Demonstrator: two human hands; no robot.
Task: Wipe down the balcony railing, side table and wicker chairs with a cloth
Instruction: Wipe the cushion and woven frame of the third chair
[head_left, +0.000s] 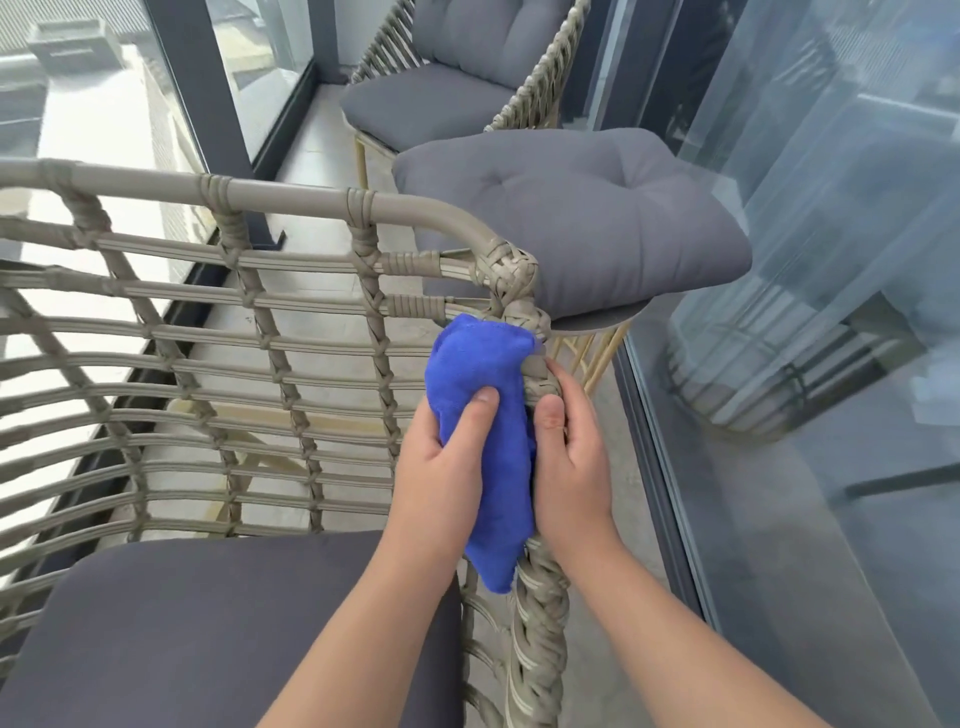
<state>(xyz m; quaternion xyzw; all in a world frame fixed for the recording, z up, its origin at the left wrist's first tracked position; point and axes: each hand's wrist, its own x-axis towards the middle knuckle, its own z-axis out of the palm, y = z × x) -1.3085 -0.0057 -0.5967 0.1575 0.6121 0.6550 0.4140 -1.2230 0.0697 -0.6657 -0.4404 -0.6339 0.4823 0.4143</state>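
At about 5 o'clock of centre, the bright blue microfibre cloth (491, 415) is wrapped against the braided corner post of the near beige woven-wicker chair (291, 332). The left hand (441, 467) grips the cloth with its thumb pressed on top, while the right hand (569, 467) curls round the post (thumb along the weave) just beside it. Toward 1 o'clock a grey tufted cushion (587, 218) lies on the small round worktop (597, 319), and at 12 o'clock stands a second wicker chair (540, 88).

My left hand (447, 457) gripped the cloth (483, 415), thumb pressed across its front. My right hand (571, 457) curled around the chair's woven post (540, 597) beside it. Both forearms reached forward, nearly parallel.
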